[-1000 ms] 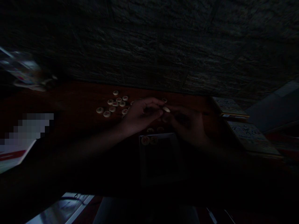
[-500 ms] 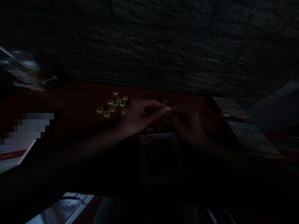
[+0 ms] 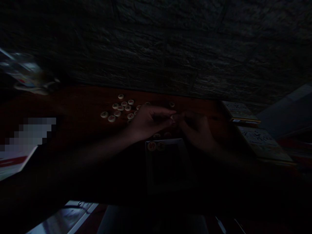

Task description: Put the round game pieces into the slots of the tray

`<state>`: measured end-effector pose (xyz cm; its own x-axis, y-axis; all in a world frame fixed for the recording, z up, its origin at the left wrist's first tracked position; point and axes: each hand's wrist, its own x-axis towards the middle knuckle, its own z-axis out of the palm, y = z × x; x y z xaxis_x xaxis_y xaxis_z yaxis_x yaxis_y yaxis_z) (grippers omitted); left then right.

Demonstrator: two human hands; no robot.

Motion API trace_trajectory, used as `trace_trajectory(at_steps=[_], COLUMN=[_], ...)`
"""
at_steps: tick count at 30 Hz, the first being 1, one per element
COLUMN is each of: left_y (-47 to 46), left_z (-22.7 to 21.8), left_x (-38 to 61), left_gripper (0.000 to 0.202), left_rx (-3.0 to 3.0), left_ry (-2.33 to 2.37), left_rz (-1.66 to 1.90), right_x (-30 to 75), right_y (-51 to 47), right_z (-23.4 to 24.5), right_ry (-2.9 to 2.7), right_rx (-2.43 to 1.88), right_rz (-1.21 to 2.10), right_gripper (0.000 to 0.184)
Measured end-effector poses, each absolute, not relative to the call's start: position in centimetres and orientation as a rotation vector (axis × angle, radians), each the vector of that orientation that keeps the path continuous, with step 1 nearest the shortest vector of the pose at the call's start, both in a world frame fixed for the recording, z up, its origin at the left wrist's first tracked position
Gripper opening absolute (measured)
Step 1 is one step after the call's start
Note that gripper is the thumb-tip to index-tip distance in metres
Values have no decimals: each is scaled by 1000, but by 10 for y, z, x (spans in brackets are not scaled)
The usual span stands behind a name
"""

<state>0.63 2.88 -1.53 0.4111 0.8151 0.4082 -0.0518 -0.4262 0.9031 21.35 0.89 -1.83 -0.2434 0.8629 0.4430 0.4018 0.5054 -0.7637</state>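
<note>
The scene is very dark. My left hand and my right hand meet fingertip to fingertip over a reddish table. Between the fingertips a small pale round game piece barely shows, pinched by the left fingers; the right fingers curl at it too. Several pale round pieces with red or dark marks lie scattered just left of the left hand. One more piece lies beyond the fingertips. Below the hands a shallow square box holds two pieces in its far left corner.
A dark stone wall rises behind the table. Flat printed boards are stacked at the right. A white paper with a red stripe lies at the left edge, and a pale cluttered object sits at the far left.
The pale piece between my fingertips has become less visible as the fingers of both hands closed around it. The hands have stayed in nearly the same place.
</note>
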Motion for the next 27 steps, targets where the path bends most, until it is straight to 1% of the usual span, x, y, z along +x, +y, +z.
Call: trace_trajectory(at_steps=[6, 9, 12, 21, 26, 27], left_y=[26, 26, 26, 26, 27, 27], left_z=[-14, -12, -11, -12, -11, -10], left_x=[9, 9, 8, 10, 8, 8], left_gripper=[35, 31, 27, 21, 27, 28], left_rx=[1709, 1719, 1714, 1472, 1512, 1532], left_ry=[655, 646, 684, 685, 735, 746], left_rz=[1116, 1127, 1141, 1078, 1096, 1094], right_x=[212, 213, 213, 214, 214, 214], right_y=[8, 8, 7, 8, 8, 8], right_z=[-19, -19, -19, -18, -19, -19], right_ry=[-1849, -1874, -1882, -1925, -1938, -1931], right_rx=[-1032, -1045, -1038, -1005, -986, -996], right_rz=[646, 627, 643, 634, 656, 668], right_gripper=[34, 37, 36, 22, 5, 6])
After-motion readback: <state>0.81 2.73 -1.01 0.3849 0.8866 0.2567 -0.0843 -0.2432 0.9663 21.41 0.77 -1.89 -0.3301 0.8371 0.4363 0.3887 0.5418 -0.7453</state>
